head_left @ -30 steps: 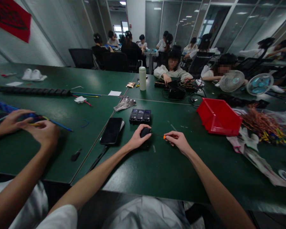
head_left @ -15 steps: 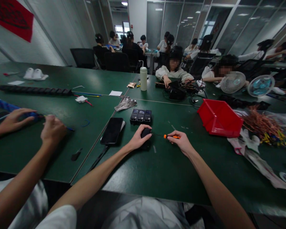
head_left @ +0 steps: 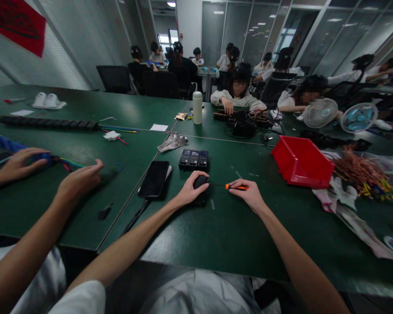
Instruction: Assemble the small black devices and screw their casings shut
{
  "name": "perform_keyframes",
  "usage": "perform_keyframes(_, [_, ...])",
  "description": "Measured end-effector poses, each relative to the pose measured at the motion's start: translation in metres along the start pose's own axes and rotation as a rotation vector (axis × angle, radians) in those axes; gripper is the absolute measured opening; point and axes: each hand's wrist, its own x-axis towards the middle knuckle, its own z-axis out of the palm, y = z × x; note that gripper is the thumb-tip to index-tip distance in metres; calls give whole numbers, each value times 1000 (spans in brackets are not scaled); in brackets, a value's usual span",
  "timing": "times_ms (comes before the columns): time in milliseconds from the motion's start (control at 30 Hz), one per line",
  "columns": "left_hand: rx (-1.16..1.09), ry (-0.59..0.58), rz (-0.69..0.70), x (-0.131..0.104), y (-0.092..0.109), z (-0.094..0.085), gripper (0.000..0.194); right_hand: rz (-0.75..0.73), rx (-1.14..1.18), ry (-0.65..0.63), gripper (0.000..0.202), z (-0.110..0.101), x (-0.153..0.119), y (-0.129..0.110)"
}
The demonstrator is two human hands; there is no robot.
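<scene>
My left hand (head_left: 192, 190) is closed around a small black block (head_left: 200, 182) on the green table, thumb and fingers on its sides. In my right hand (head_left: 248, 193) is a screwdriver (head_left: 237, 187) with an orange and black handle. Its thin shaft points left at the block's right side; I cannot tell whether the tip touches. Just beyond my left hand sits a black module with three sections (head_left: 193, 160). To the left of that hand lies a dark phone (head_left: 154, 179) with a cable at its near end.
A red bin (head_left: 303, 163) stands at the right, beside copper wires (head_left: 355, 168) and gloves (head_left: 343, 196). Grey gloves (head_left: 173, 142) and a pale bottle (head_left: 197, 108) are farther back. At the left, a co-worker's hands (head_left: 80, 181) handle a blue strip (head_left: 18, 146) with wires.
My hands, the block and the screwdriver stay almost in place. At the left, the co-worker's nearer hand has moved right and its fingers have extended, exposing coloured wires.
</scene>
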Motion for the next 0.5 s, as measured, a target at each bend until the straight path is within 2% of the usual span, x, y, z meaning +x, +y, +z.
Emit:
perform_keyframes(233, [-20, -7, -23, 0, 0, 2, 32, 69, 51, -31, 26, 0, 0, 1])
perform_keyframes(500, [26, -54, -15, -1, 0, 1, 39, -233, -271, -64, 22, -3, 0, -4])
